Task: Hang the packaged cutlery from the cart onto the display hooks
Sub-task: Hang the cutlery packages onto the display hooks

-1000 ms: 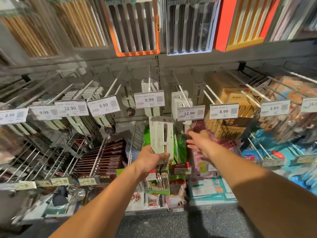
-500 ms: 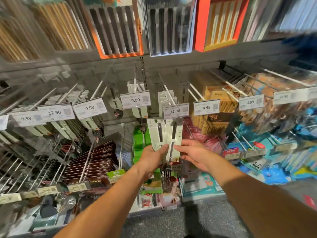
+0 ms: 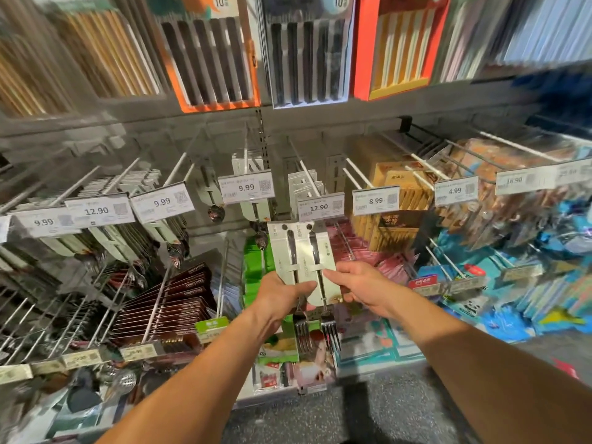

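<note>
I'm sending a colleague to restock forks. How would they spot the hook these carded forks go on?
Start at the orange-framed box on the top shelf and drop to the row of hooks below. The one wanted carries the 12.90 tag directly above the two fork cards held by both hands; its side neighbours read 9.99 and 8.99.

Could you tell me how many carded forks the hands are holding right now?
2. The left fork card is gripped by the left hand; the right fork card, beside it, is pinched by the right hand. More could be hidden behind them.
</note>
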Tool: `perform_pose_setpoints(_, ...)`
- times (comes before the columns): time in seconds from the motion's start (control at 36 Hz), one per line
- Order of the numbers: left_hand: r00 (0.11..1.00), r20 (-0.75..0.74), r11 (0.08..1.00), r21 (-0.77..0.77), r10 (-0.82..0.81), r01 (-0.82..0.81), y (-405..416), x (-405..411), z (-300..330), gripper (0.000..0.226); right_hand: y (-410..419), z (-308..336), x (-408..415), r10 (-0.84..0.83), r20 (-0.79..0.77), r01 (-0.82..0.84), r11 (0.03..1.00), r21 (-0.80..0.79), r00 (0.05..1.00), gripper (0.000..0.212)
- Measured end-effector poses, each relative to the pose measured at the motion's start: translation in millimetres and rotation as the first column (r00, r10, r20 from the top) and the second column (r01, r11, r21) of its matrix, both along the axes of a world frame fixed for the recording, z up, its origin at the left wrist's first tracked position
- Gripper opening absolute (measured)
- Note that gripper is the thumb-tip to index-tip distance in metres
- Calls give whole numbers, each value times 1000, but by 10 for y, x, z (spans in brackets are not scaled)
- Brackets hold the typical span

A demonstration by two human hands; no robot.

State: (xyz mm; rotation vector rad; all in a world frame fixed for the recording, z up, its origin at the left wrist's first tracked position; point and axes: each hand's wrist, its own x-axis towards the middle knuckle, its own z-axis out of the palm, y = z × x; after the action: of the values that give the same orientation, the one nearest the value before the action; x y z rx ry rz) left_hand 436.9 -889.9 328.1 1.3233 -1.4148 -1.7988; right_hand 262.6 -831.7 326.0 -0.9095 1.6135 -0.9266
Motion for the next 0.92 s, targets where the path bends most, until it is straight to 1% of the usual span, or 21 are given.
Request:
perform_pose_setpoints(0.08, 999, -28, 999, 2, 47, -47, -16, 14, -13, 21, 25, 12, -22, 99, -59, -97, 994, 44, 993, 44)
perform_pose_setpoints(0.11, 998, -29, 998, 3, 55, -55, -25, 16, -21, 21, 41, 11, -30, 96, -60, -93, 994, 53, 994, 43)
perform_pose_setpoints(0.17, 998, -29, 998, 2, 56, -56, -27, 6, -17, 20, 44, -31, -57, 61, -46, -58, 996, 71, 997, 50)
perform_pose_setpoints(0.22, 999, -20, 999, -14, 50, -50, -18, -4, -2, 18, 37, -60, -71, 24, 12, -25, 995, 98, 1000, 54)
perform_pose_setpoints(0.28, 999, -11, 998, -42, 44, -45, -25, -15, -8, 17, 50, -70, -74, -28, 136, 15, 995, 99, 990, 55)
perform_pose_setpoints(0.36, 998, -7, 995, -66, 70, -70, -39, -21, -16, 26, 69, -72, -111, -115, 262, 97, 992, 83, 958, 50)
perform_pose_setpoints(0.42, 996, -19, 995, -61, 84, -85, -68, -3, -20, 35, 72, -97, -155, -146, 310, 126, 988, 84, 940, 50)
perform_pose_setpoints(0.5, 992, -44, 993, -9, 121, -121, -96, 66, -20, 25, 91, -155, -209, -178, 346, 154, 983, 96, 921, 51)
perform_pose_setpoints(0.56, 992, -58, 993, 14, 116, -116, -119, 131, -20, 24, 97, -197, -228, -205, 381, 181, 979, 97, 902, 54)
perform_pose_setpoints(0.61, 993, -56, 995, 12, 100, -99, -124, 180, 3, 41, 92, -212, -228, -231, 414, 212, 973, 92, 881, 54)
perform_pose_setpoints(0.64, 994, -58, 995, 16, 96, -95, -125, 191, 6, 44, 84, -206, -220, -240, 426, 225, 970, 87, 872, 54)
perform_pose_setpoints(0.78, 996, -42, 997, 4, 81, -81, -117, 199, 18, 29, -9, -152, -154, -267, 459, 269, 961, 62, 848, 58)
perform_pose_setpoints(0.83, 997, -36, 997, 11, 75, -75, -119, 197, -1, 22, -48, -146, -133, -263, 453, 268, 962, 56, 852, 60)
perform_pose_setpoints(0.92, 996, -48, 997, 24, 78, -77, -102, 190, 0, 26, -88, -114, -120, -272, 450, 285, 958, 39, 851, 59)
